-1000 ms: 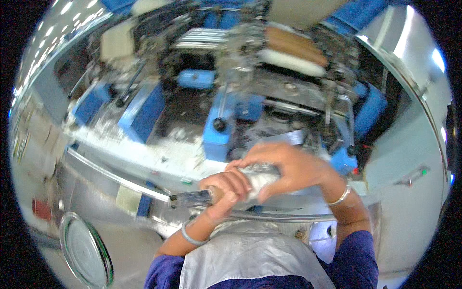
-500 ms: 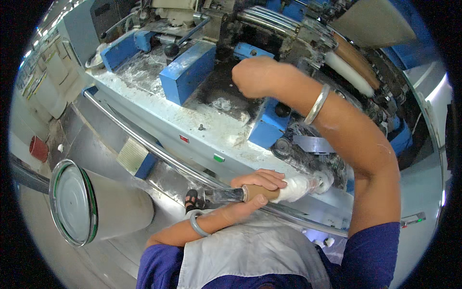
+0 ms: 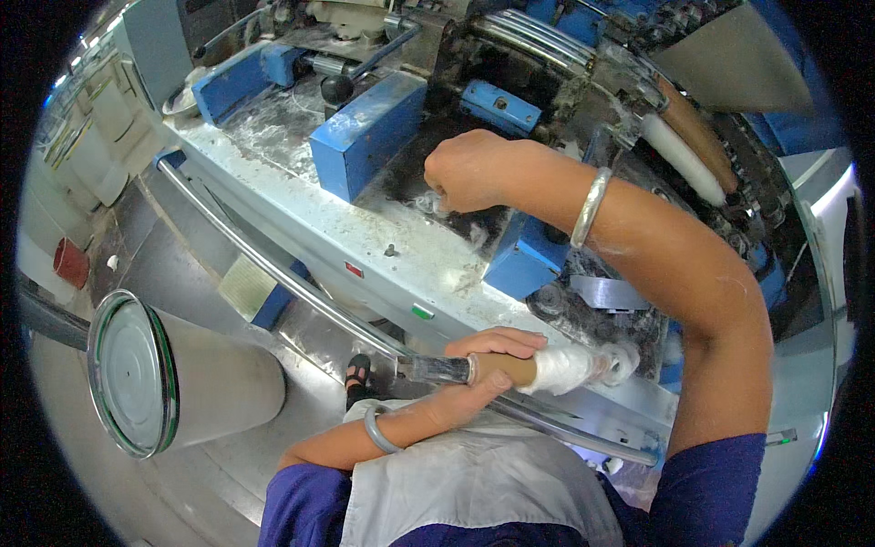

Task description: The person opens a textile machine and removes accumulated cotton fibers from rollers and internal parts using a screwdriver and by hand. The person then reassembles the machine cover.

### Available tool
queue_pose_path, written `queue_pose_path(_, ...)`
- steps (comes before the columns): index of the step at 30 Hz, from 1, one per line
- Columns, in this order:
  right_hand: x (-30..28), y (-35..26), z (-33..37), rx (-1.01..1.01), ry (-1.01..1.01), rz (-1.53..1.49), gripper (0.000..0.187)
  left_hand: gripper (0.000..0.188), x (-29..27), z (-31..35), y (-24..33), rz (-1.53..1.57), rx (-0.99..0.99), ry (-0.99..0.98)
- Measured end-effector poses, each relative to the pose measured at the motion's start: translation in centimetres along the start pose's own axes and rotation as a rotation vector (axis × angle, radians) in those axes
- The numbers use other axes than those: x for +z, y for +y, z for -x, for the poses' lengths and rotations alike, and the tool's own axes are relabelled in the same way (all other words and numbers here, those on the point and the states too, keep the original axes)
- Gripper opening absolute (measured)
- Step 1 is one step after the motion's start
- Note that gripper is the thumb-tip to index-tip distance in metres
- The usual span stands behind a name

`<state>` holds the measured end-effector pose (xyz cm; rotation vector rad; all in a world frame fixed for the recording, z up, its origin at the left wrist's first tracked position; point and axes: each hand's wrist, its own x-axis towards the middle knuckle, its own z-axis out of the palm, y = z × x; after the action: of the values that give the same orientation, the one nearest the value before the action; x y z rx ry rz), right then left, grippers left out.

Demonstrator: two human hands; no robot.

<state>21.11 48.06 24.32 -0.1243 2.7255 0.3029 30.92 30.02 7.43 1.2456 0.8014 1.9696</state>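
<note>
My left hand [image 3: 453, 401] is wrapped round a brown roller [image 3: 507, 368] with a dark metal end. White fluffy fibre [image 3: 563, 366] is wound about the roller's right part, and a pale round end piece [image 3: 622, 363] shows beyond it. The roller lies across the front rail at my waist. My right hand [image 3: 469, 170] reaches over the dusty machine bed, closed, beside a small wisp of white lint [image 3: 427, 202]. Its fingertips are turned away, so whatever they may pinch is hidden. A blue block [image 3: 365, 137] stands to its left, another blue block [image 3: 527, 255] below its wrist.
A curved metal rail [image 3: 301, 290] runs along the machine's front. At the left stands a tall pale drum [image 3: 214, 381] with a round lid. A ball-ended lever [image 3: 336, 88] rises from the bed, and a white fibre-covered roller [image 3: 684, 159] sits at the upper right.
My right hand has moved a little left and down over the bed, towards the lint. My left hand keeps its hold on the roller. The whole view has shifted slightly.
</note>
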Motion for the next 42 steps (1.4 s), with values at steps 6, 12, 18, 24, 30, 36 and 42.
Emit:
queue_pose_path(6,0.6,-1.5,-1.9,-0.011,-0.016,0.068,0.017,0.036,-0.3,-0.1,-0.6,-0.135,-0.066,-0.079)
queue_pose_path(12,2.1,-1.4,-2.1,-0.028,0.127,0.026,0.017,0.028,0.0,0.6,0.5,-0.203,-0.196,-0.019)
queue_pose_path(18,3.2,-1.6,-3.2,-0.1,0.218,0.19,0.018,0.026,1.2,0.5,1.2,0.132,-0.197,0.178)
queue_pose_path(24,-1.2,-1.2,-0.3,0.208,0.684,-0.325,0.013,0.054,3.3,-1.1,2.3,0.142,-0.091,0.192)
queue_pose_path(30,-0.8,-1.5,14.5,0.019,1.653,-0.767,0.014,0.047,6.4,-7.6,4.6,0.193,0.11,-0.016)
queue_pose_path(36,7.8,-8.0,30.1,0.527,1.869,-1.124,0.017,0.028,11.3,-17.0,7.3,0.102,-0.163,-0.159)
queue_pose_path(42,13.3,-11.3,33.9,0.634,1.649,-1.083,0.017,0.038,17.7,-24.8,4.6,-0.041,-0.414,-0.649)
